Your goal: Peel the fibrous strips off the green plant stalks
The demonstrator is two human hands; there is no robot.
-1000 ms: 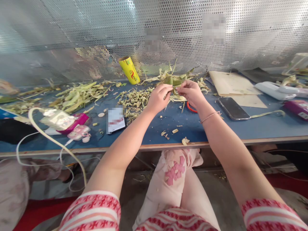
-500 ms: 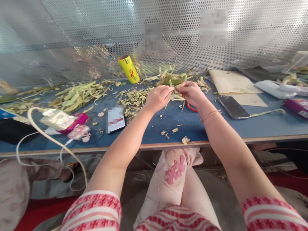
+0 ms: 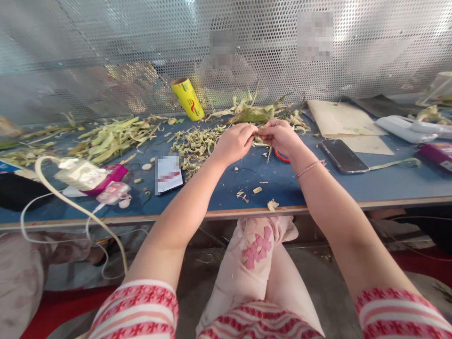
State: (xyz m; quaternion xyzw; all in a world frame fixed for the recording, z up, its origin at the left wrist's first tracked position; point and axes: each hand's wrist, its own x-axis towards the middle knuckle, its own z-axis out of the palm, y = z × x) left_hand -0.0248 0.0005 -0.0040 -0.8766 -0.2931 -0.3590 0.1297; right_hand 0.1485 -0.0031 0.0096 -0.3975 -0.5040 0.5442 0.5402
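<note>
1. The left hand (image 3: pixel 236 144) and right hand (image 3: pixel 280 137) are held fingertip to fingertip; whether anything is gripped cannot be told.
2. Leaves (image 3: pixel 254 114) are heaped just beyond, scraps (image 3: pixel 196 144) at left, backed by mesh (image 3: pixel 261 33).
3. Room toward the table edge (image 3: pixel 243 214) is dotted with bits (image 3: pixel 257 190), bounded at right by a phone (image 3: pixel 344 156).

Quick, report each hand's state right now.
Left hand: closed in a pinch; whether it holds anything cannot be told.
Right hand: also closed in a pinch; anything at its tips is too small to identify.
</note>
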